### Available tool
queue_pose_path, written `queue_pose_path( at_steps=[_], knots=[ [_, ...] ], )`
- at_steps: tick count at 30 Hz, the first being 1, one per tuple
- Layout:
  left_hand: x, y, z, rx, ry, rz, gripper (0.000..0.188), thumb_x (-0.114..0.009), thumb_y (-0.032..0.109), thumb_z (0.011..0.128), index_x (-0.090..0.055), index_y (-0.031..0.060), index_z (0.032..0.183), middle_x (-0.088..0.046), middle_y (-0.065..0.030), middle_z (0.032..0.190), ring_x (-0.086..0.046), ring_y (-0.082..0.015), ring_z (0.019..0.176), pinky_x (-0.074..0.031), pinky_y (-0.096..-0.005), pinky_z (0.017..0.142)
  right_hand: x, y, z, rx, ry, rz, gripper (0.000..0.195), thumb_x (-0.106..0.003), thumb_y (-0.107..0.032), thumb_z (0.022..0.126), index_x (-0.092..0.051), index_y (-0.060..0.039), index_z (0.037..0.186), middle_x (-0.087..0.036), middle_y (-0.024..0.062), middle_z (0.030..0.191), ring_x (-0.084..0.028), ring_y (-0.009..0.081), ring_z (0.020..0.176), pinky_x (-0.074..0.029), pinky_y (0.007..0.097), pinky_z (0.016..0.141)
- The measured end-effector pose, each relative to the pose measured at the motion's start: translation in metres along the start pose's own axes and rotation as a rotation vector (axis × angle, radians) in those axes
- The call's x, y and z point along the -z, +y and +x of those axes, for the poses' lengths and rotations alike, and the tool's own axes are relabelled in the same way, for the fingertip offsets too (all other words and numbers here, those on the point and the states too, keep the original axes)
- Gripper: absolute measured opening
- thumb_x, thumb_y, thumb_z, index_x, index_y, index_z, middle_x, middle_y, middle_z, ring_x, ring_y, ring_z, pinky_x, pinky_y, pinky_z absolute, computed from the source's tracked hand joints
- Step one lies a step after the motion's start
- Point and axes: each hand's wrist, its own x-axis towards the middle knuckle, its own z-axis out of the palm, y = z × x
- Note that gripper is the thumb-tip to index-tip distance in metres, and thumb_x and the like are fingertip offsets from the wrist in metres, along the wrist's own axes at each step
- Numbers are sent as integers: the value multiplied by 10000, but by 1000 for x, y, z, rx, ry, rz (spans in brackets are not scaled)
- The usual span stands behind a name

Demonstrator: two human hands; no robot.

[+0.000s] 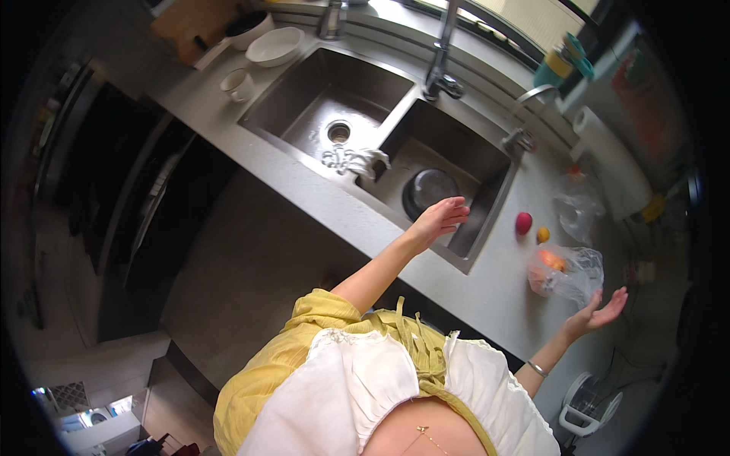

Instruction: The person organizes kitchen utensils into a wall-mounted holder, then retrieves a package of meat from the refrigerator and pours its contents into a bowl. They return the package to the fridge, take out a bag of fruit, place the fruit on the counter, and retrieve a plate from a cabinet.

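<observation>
My left hand [438, 223] is stretched out over the front edge of the right sink basin [497, 188], holding nothing. Below its fingertips a dark round bowl or pot [430, 191] lies in that basin. My right hand [596, 316], also with nothing in its grasp, is spread at the right of the counter. Its thumb is close to a clear plastic bag [587, 268] with orange-coloured fruit [551, 261] inside; whether they touch I cannot tell. Just beyond the bag, a red fruit [523, 223] and a small yellow fruit [543, 234] rest on the counter [502, 296].
A grey-white cloth [356, 161] drapes over the divider's front end. Behind the basins rises a faucet [438, 71]. The left counter bears a mug [237, 85] and a white bowl [276, 47]. A second plastic bag [577, 205] and a paper roll [616, 162] are at right.
</observation>
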Motion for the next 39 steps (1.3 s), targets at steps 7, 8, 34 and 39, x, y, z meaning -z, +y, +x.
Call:
queue_pose_path(
  at_steps=[7,8,34,39],
  knots=[
    [82,70,-99,-120,-70,-145,480,-303,415,874,-333,113,1246,-440,-88,1214,-395,-207,1133,-280,-368,935,-167,-141,-100,-197,-655,558,256,-520,-49,756,-518,-76,1011,-499,99,1095,-473,197,1016,-398,290,830],
    [93,80,-115,-129,-18,-127,480,-301,413,874,-329,113,1248,-436,-92,1216,-390,-208,1137,-279,-375,937,-184,-162,-110,-75,-709,412,195,-536,-60,753,-551,-69,947,-534,101,1038,-492,195,991,-393,301,833],
    [402,237,-177,-300,621,-269,363,-392,310,868,-426,73,1141,-549,-103,1040,-513,-184,975,-375,-292,814,-721,-295,-256,-1248,-1381,654,633,-503,-464,764,-303,-51,1201,-463,171,1095,-587,233,670,-471,315,521],
    [443,249,-187,-340,709,-350,343,-407,304,861,-450,72,1110,-548,-93,1038,-514,-177,959,-376,-306,821,-781,-259,-287,-1215,-1478,760,391,-488,-323,798,-467,-6,1026,-568,147,858,-583,258,752,-495,349,664]
  ],
)
